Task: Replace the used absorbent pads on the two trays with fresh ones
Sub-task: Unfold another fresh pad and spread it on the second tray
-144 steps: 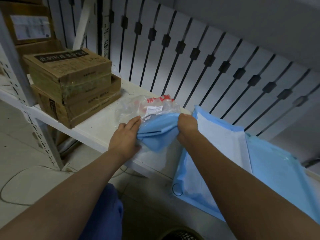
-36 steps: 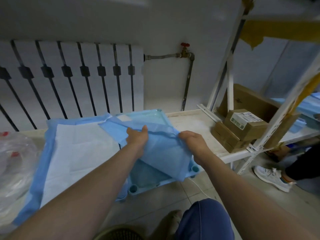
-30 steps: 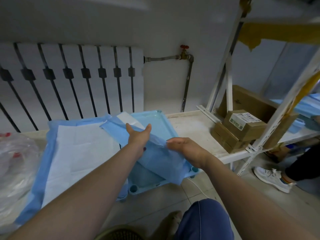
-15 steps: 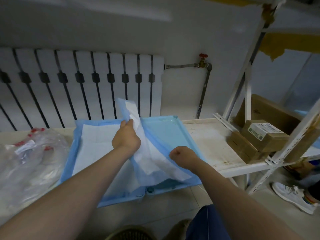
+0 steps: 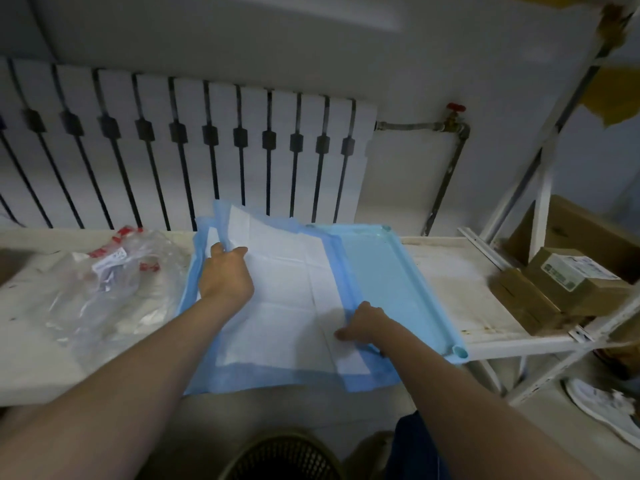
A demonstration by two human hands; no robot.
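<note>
Head view, pad (image 5: 287, 299) under both hands (image 5: 227, 275)

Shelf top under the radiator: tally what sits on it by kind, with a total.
Absorbent pads: 2 visible, overlapping, both hands on the top one
Blue trays: 1 clearly visible; a second may lie hidden under the pads
Clear plastic bags: 1
Total: 4
</note>
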